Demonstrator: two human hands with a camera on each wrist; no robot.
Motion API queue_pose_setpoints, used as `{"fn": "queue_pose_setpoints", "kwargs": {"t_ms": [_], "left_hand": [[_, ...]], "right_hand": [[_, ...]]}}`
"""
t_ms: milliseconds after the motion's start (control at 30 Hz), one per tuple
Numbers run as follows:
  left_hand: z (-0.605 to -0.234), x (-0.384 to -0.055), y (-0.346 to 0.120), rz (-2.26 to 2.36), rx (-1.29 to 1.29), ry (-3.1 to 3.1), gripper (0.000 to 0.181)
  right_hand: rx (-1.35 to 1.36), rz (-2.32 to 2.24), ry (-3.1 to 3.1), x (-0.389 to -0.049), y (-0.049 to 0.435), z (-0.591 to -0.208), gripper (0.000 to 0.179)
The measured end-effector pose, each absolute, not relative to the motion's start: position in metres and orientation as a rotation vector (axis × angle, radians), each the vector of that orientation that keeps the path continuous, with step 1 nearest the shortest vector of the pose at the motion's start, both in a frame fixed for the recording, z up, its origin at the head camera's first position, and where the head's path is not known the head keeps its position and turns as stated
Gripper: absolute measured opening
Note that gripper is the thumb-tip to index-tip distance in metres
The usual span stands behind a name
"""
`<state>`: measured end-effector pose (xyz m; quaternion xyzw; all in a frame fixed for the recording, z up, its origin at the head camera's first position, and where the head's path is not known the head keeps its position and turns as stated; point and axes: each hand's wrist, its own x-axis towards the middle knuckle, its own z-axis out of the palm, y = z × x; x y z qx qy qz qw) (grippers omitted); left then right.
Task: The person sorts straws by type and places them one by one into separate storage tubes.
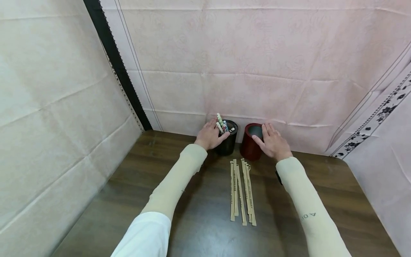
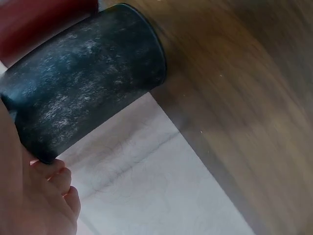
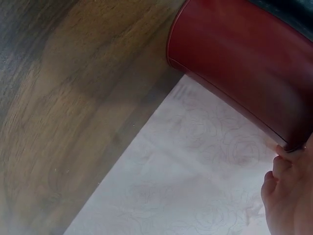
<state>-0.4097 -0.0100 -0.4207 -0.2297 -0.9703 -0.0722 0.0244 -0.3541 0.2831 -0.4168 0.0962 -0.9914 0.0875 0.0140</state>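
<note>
Near the back edge of the table stand two round holders, side by side. My left hand (image 1: 210,135) rests at the upper left side of the black holder (image 1: 227,144), fingers straight and thumb across its front by the rim. Several patterned, pen-like sticks (image 1: 219,120) poke up from that holder. The red holder (image 1: 251,145) shows a dark grey inside with nothing sticking out. Against its upper right side lies my right hand (image 1: 275,142), with straight fingers and the thumb reaching over the rim. Both wrist views show fingertips right at the rims.
Several long, narrow tan paper packets (image 1: 242,192) with small print lie in a row on the brown wooden table (image 1: 128,210), in front of the holders. Pale cloth walls (image 1: 244,71) rise behind the table and at both sides.
</note>
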Motion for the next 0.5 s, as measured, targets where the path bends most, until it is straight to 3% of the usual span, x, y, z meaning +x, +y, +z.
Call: {"fn": "queue_pose_setpoints", "kwargs": {"t_ms": [200,500], "left_hand": [[-0.410,-0.411,-0.013,-0.492,-0.693,-3.033,0.087],[-0.404,-0.405,-0.030,-0.624,-0.690,-3.069,0.099]], "right_hand": [[0.295,0.257,-3.095,-0.355,0.282,-0.413,0.095],[0.296,0.248,-3.088,-0.353,0.282,-0.415,0.095]]}}
